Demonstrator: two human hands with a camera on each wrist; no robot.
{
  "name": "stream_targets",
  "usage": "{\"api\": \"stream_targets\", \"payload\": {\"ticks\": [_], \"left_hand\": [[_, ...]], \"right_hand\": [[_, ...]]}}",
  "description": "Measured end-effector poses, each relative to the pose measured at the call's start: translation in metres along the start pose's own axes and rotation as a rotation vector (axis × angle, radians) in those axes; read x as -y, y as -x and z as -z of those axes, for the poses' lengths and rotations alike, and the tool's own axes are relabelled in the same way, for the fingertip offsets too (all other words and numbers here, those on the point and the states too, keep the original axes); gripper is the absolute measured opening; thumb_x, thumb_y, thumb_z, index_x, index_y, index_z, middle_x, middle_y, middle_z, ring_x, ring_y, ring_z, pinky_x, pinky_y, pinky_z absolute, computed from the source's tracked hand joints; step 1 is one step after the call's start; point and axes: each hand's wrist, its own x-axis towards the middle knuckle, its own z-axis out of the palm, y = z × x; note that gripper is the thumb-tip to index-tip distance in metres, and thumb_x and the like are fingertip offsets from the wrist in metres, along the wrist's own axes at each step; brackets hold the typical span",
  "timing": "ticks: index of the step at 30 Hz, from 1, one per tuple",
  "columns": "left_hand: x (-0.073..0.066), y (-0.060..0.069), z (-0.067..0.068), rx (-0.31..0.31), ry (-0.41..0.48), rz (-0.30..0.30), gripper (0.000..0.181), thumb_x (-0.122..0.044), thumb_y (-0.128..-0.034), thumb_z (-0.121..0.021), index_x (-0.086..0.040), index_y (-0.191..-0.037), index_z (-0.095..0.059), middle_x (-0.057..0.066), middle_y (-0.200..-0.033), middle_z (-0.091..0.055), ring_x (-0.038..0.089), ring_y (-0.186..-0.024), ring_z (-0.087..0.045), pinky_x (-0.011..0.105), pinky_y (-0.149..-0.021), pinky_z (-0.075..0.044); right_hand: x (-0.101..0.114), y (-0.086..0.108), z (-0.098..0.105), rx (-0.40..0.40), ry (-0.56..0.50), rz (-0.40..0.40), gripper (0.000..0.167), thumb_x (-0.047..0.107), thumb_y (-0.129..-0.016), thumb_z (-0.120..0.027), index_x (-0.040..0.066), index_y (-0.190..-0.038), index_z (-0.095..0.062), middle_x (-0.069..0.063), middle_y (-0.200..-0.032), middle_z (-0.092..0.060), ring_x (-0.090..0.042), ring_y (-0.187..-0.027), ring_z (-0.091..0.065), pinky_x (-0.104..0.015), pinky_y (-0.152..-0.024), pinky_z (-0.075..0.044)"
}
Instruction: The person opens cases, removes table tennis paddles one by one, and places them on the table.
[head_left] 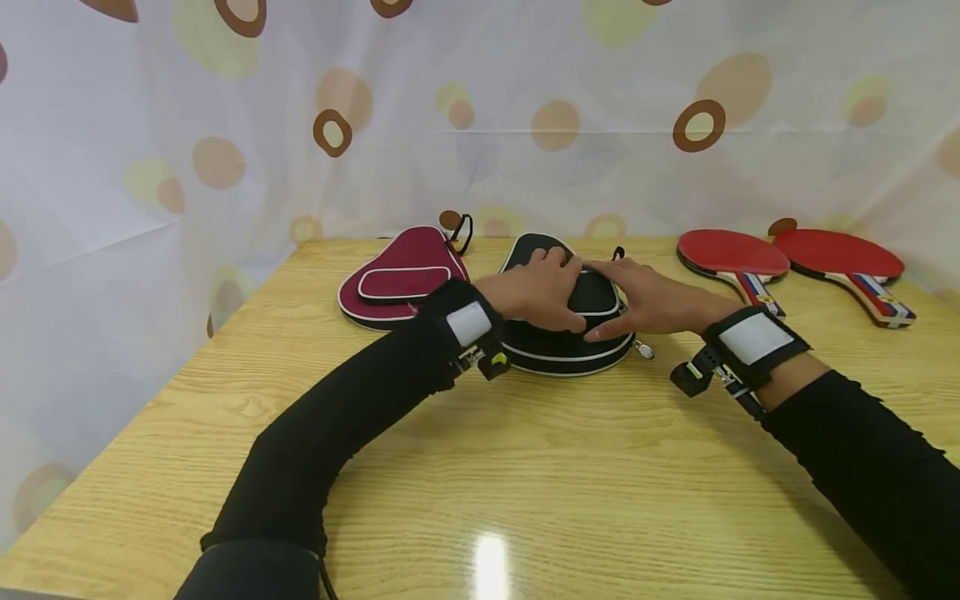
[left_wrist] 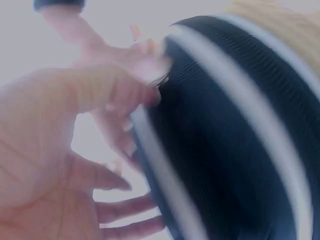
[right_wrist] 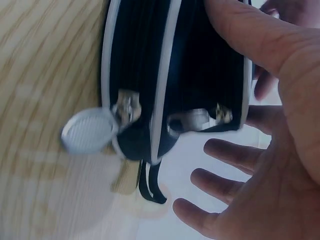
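Note:
A black table tennis bat case [head_left: 558, 354] with white piping lies on the table, its small front pocket [head_left: 596, 296] facing up. My left hand [head_left: 536, 287] grips the pocket from the left, thumb at its near edge, fingers over the top. From the right, my right hand [head_left: 648, 296] holds the same pocket, the thumbs close together. In the right wrist view, my thumb lies along the pocket's side, other fingers loosely spread, near a zip pull [right_wrist: 90, 131] hanging by the case's seam. The left wrist view is blurred, with the case [left_wrist: 210, 130] beside the thumb.
A dark red bat case [head_left: 408, 254] with a black wrist loop lies to the left of the black one. Two red table tennis bats [head_left: 731, 252] [head_left: 840, 252] lie at the back right. A patterned curtain [head_left: 480, 108] hangs behind the wooden table [head_left: 420, 483].

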Motion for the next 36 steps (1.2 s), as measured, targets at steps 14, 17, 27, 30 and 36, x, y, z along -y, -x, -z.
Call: {"api": "stream_targets", "payload": {"ticks": [14,17,27,30,36], "left_hand": [[0.118,0.027,-0.040,0.058,0.147,0.317,0.059,-0.041,-0.1020,-0.056,-0.015,-0.154,-0.044,0.016,-0.146,-0.051,0.032,-0.134,-0.045,0.055,-0.107,-0.040],[0.122,0.028,-0.045,0.083,0.171,0.336,0.063,-0.044,-0.1009,-0.057,-0.018,-0.156,-0.040,0.015,-0.147,-0.051,0.030,-0.130,-0.049,0.055,-0.105,-0.041],[0.139,0.038,-0.049,0.077,0.167,0.286,0.065,-0.040,-0.1013,-0.057,-0.015,-0.157,-0.036,0.018,-0.156,-0.042,0.032,-0.140,-0.042,0.049,-0.107,-0.041],[0.150,0.043,-0.051,0.084,0.166,0.275,0.064,-0.038,-0.1022,-0.056,-0.013,-0.157,-0.035,0.020,-0.155,-0.042,0.033,-0.139,-0.043,0.047,-0.104,-0.042],[0.173,0.053,-0.054,0.101,0.187,0.267,0.064,-0.037,-0.1037,-0.055,-0.011,-0.158,-0.033,0.023,-0.157,-0.036,0.037,-0.146,-0.033,0.048,-0.107,-0.038]], "right_hand": [[0.019,-0.017,-0.015,0.024,0.047,-0.010,0.092,0.040,-0.089,-0.078,0.000,-0.156,-0.027,-0.032,-0.146,-0.030,-0.049,-0.132,-0.036,-0.063,-0.108,-0.033],[0.020,-0.017,-0.015,0.024,0.040,-0.021,0.091,0.038,-0.089,-0.078,0.001,-0.156,-0.027,-0.032,-0.145,-0.030,-0.049,-0.132,-0.036,-0.063,-0.108,-0.032],[0.018,-0.019,-0.017,0.026,0.018,-0.042,0.091,0.039,-0.090,-0.077,0.003,-0.156,-0.027,-0.030,-0.145,-0.029,-0.047,-0.132,-0.036,-0.062,-0.109,-0.032],[0.019,-0.019,-0.017,0.025,0.017,-0.044,0.090,0.038,-0.090,-0.077,0.003,-0.156,-0.027,-0.030,-0.145,-0.028,-0.048,-0.132,-0.036,-0.062,-0.110,-0.032],[0.019,-0.017,-0.017,0.024,0.012,-0.049,0.090,0.037,-0.091,-0.077,0.002,-0.156,-0.026,-0.030,-0.144,-0.029,-0.048,-0.131,-0.036,-0.062,-0.109,-0.032]]}}
